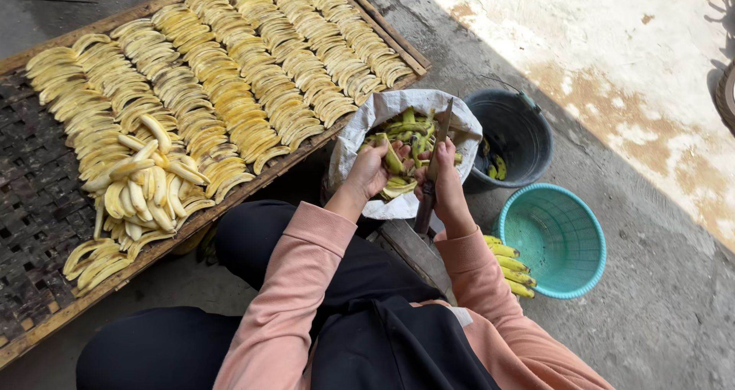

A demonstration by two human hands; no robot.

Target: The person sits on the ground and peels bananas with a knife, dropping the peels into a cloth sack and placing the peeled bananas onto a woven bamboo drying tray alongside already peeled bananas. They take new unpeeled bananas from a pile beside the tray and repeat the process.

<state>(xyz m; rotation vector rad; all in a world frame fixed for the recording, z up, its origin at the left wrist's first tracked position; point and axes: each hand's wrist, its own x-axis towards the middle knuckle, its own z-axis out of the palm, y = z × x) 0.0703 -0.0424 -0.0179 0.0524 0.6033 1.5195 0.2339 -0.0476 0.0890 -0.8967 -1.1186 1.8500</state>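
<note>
Two hands are working close together over the mouth of a white sack (pixel 367 118): the left hand (pixel 373 168) is curling its fingers around a green-yellow banana (pixel 393 160), and the right hand (pixel 446 177) is closing around the handle of a long knife (pixel 433 168), whose blade is pointing up and away from the wrist. Where blade and banana are meeting is hard to make out, since the fingers are covering that spot. Inside the sack, just beyond the hands, green peels (pixel 413 126) are lying in a heap, though their lower part is sitting hidden behind the hands. Under the right forearm, a wooden block (pixel 413 252) is showing only partly, the pink sleeves (pixel 302 283) covering the rest. Right of the right hand, a dark bucket (pixel 514 133) is standing with something yellow-green at its bottom, too small to tell; nearer the right elbow, a turquoise basket (pixel 555 237) is standing beside a few unpeeled bananas (pixel 511 266), half hidden by the sleeve. Left of the left hand, a woven drying tray (pixel 38 206) is stretching well away, carrying rows of sliced banana (pixel 230 76) and a loose pile of peeled bananas (pixel 145 183); its near corner and far end are being cut off by the frame.
</note>
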